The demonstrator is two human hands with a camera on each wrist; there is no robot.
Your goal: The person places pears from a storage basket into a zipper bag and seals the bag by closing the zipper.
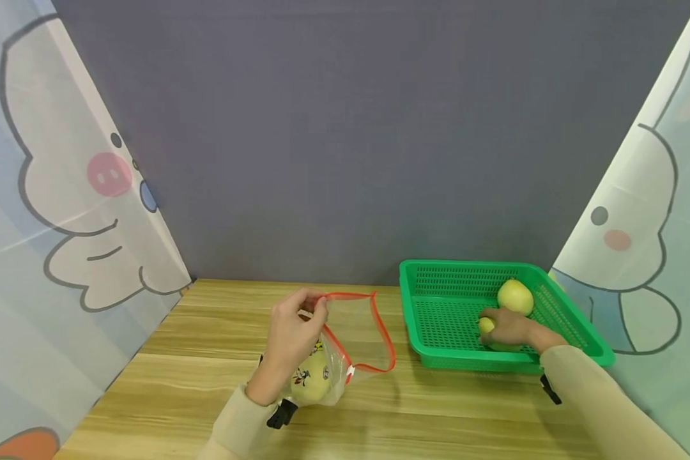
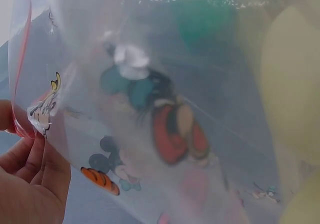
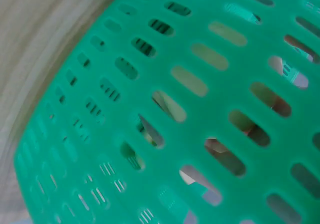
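My left hand [image 1: 290, 329] pinches the rim of a clear zip bag [image 1: 338, 377] with a red zip edge, and the bag's mouth gapes toward the right. Inside the bag is pale yellow round fruit [image 1: 313, 380], apparently pears. In the left wrist view, finger and thumb hold the red edge of the cartoon-printed bag [image 2: 170, 129]. My right hand [image 1: 508, 326] reaches into the green basket [image 1: 466, 361], its fingers curled round a yellow pear [image 1: 485, 325]. Another pear [image 1: 515, 297] lies behind that hand. Only the basket's slotted wall [image 3: 200, 108] fills most of the right wrist view, hiding the grip.
The wooden table [image 1: 190, 364] runs back to a grey partition [image 1: 322, 140]. Curtains with cartoon figures hang at the left [image 1: 63, 160] and right [image 1: 621, 223]. The basket's raised rim surrounds the right hand.
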